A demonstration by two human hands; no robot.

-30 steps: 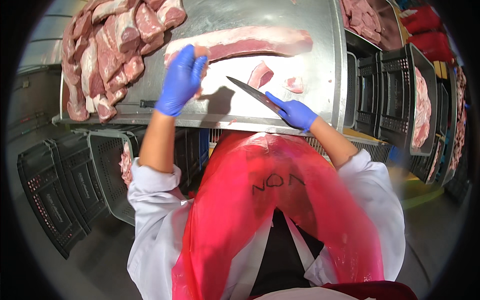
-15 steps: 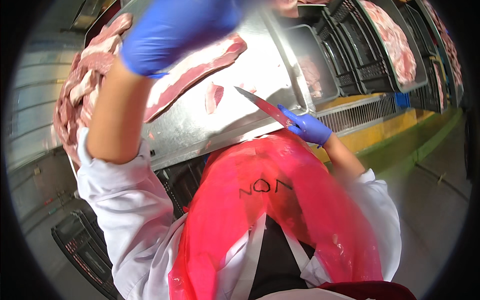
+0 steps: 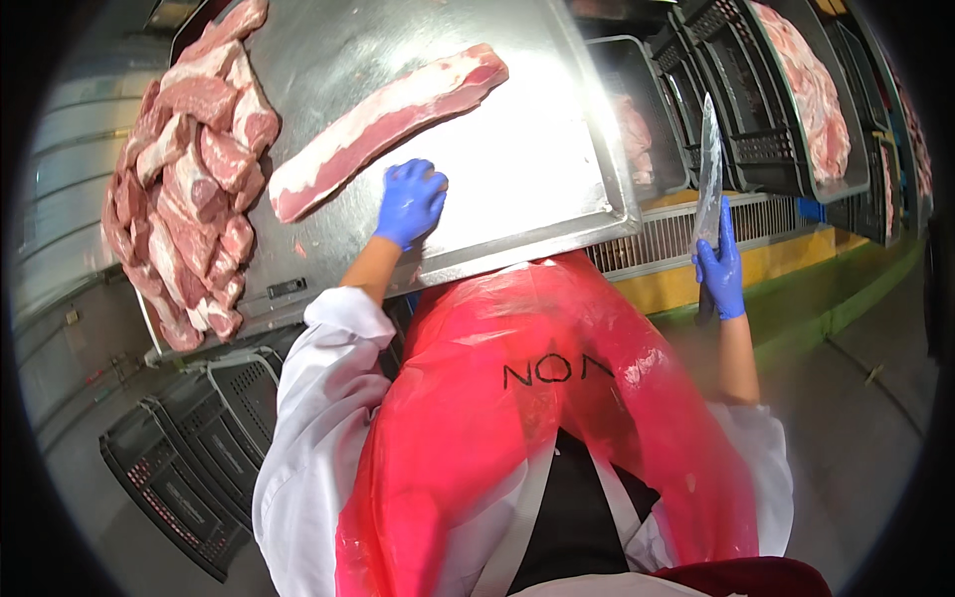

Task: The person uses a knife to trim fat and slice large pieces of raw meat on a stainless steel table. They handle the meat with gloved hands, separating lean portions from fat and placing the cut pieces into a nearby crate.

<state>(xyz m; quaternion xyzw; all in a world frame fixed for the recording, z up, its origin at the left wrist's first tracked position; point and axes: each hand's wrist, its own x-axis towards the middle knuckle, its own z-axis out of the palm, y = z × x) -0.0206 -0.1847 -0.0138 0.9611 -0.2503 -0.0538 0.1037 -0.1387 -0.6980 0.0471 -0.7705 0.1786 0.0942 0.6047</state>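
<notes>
Glare (image 3: 527,139) whitens the right side of the steel tabletop (image 3: 398,30). Black crates (image 3: 764,124) stand beyond its right edge, dark crates (image 3: 194,468) below its near left corner; past the near right corner lie metal grating (image 3: 652,239) and grey floor (image 3: 836,438).

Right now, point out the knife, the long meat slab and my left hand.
Knife (image 3: 709,184), head view, on the blade.
Long meat slab (image 3: 386,129), head view, around mid-length.
Left hand (image 3: 409,203), head view, on its back.

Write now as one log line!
Blue-gloved right hand: holds long silver knife; blue-gloved left hand: curled over shiny metal table, palm hidden; long pink-white meat slab: beyond left hand
</notes>
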